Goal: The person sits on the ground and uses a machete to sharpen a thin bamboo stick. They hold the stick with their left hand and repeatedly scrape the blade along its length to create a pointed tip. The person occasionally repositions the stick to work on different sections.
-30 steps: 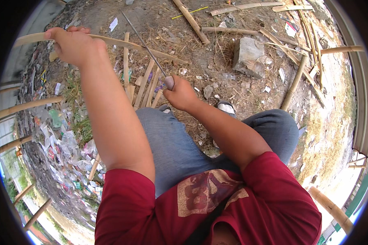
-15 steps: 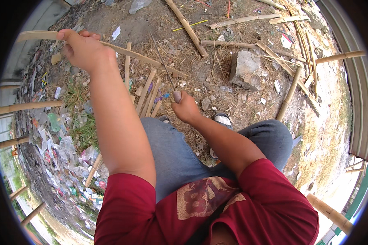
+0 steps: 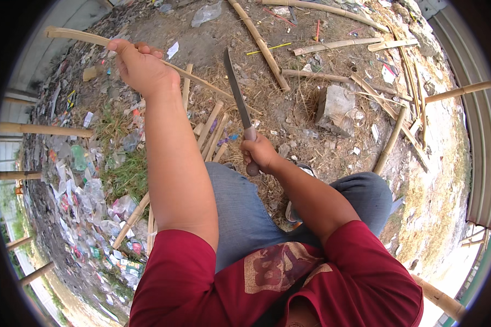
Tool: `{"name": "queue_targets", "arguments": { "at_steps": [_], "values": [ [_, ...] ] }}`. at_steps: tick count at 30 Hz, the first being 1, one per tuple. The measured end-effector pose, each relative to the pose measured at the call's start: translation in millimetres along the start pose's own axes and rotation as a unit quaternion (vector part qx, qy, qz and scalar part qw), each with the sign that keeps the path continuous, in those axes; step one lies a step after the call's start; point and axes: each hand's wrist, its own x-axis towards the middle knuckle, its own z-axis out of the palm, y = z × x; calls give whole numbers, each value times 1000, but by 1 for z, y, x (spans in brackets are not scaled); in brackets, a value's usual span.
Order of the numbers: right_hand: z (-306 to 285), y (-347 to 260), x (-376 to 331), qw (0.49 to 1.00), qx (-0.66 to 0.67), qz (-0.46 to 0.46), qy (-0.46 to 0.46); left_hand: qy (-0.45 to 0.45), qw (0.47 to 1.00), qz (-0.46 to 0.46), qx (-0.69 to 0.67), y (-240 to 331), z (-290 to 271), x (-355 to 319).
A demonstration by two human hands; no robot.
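Observation:
My left hand (image 3: 145,66) is closed round a long thin bamboo strip (image 3: 77,36), held out at the upper left. The strip slants down to the right, its lower end passing beside or behind the knife blade. In front of my knees my right hand (image 3: 262,152) grips the handle of a large knife (image 3: 236,87). Its dark, broad blade points up and slightly left, the flat side facing me. Several short split bamboo pieces (image 3: 210,124) lie on the ground between my left forearm and the knife.
A concrete block (image 3: 335,109) sits right of the knife. Bamboo poles (image 3: 259,43) and split lengths (image 3: 338,46) lie across the far and right ground. Plastic litter (image 3: 87,191) and grass (image 3: 126,173) spread on the left. A corrugated metal wall (image 3: 466,120) stands at the right.
The knife has turned, so its blade now shows broadside instead of edge-on and stands more upright. The view has shifted slightly; my left hand still holds the bamboo strip.

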Motion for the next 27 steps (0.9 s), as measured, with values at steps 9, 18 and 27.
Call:
{"name": "queue_targets", "arguments": {
  "at_steps": [9,18,27],
  "values": [
    [12,-33,-10,934,-246,-70,249,-3,1000,-11,-19,1,-4,3],
    [52,-82,-38,999,-22,-38,-15,-27,999,-11,-23,1,-2,-2],
    [32,-42,-22,997,62,44,29,-53,998,8,-44,-2,-3,1]
  ]
}}
